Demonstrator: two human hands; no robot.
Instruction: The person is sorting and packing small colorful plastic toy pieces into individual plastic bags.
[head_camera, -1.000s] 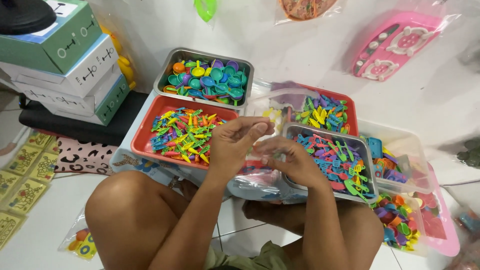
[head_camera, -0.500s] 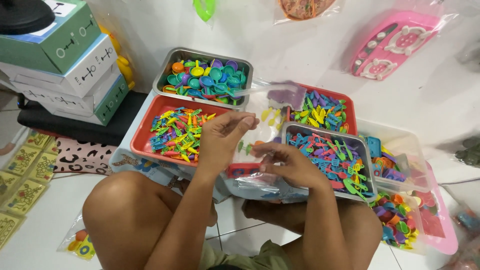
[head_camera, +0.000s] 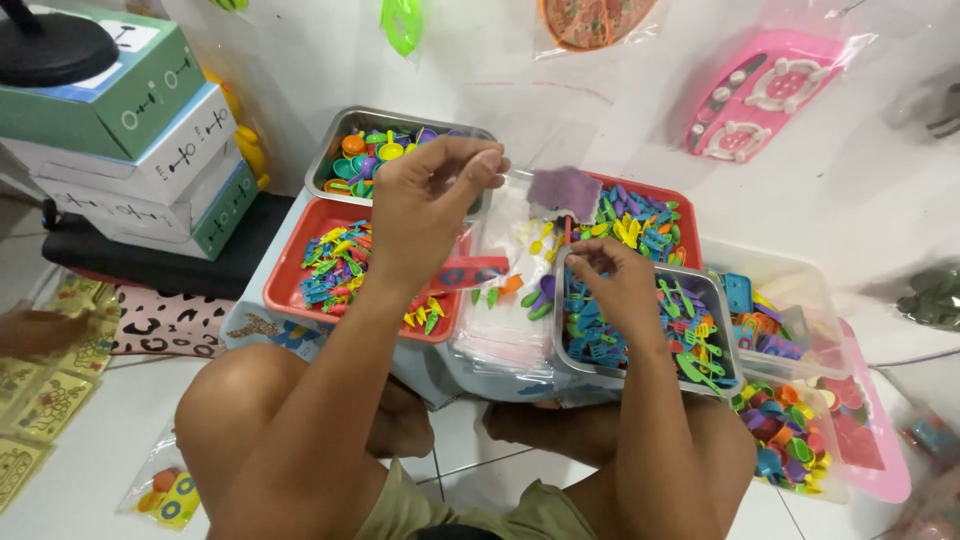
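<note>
Clear plastic bag (head_camera: 505, 262) with small coloured toy pieces hangs pinched at its top edge by the left hand (head_camera: 425, 205) above the red tray (head_camera: 285, 290), while the right hand (head_camera: 615, 285), fingers curled shut on its lower side over the steel tray (head_camera: 720, 300), could tip it and spill pieces.

stacked green and white boxes (head_camera: 150, 140), pink toy stove (head_camera: 765, 95) (bagged), patterned cards (head_camera: 35, 385)

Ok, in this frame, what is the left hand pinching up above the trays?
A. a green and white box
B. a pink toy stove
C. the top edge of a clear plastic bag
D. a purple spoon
C: the left hand pinches the top edge of the clear plastic bag, which hangs open over the trays with small toy pieces inside.
</note>
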